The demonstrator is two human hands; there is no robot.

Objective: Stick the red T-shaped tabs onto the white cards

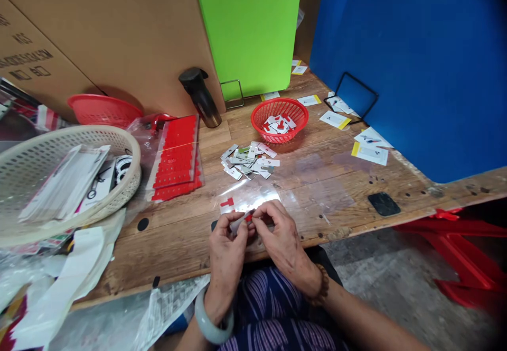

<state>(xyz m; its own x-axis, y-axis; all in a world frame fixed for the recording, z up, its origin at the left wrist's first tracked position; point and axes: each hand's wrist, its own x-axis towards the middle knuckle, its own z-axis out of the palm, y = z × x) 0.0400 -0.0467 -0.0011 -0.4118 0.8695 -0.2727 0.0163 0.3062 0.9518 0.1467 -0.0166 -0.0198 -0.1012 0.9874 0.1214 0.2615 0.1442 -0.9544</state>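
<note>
Near the table's front edge, my left hand [229, 242] holds a small pale card with a red piece on it, pinched between thumb and fingers. My right hand [279, 234] touches the red piece [249, 216] with thumb and index finger closed on it. Just beyond my hands, a card with a red piece [227, 204] lies on a clear plastic sheet [277, 187]. Farther back is a loose pile of small metallic and white cards [251, 159]. A red basket [299, 125] behind the pile holds white cards with red pieces.
Red perforated sheets [176, 155] lie left of the pile, near a dark bottle [201, 99]. A cream basket [132, 168] with packets stands at the left. Green [249, 28] and blue [404, 71] boards rise behind. Yellow-edged cards [370, 153] lie at the right.
</note>
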